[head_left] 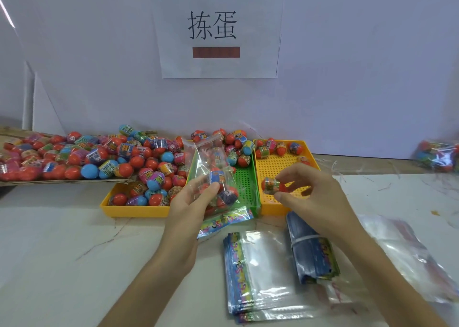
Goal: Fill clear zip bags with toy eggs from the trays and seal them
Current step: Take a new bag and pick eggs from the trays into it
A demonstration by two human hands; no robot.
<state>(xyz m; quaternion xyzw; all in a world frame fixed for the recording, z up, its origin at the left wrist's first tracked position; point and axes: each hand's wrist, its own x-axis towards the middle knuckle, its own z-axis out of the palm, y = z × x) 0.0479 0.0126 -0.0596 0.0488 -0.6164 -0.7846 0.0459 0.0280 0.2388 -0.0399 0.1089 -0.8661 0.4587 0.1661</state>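
My left hand (191,202) grips the clear zip bag (216,175), held upright and partly filled with eggs; just to its right, my right hand (310,195) pinches one toy egg (272,185) between thumb and fingertips over the yellow tray (310,152); a stack of empty bags (255,277) lies under my right wrist.

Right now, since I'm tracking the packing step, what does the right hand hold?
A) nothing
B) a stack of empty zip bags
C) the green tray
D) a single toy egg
D: the right hand pinches one toy egg between thumb and fingers above the yellow tray, while the left hand holds the zip bag.
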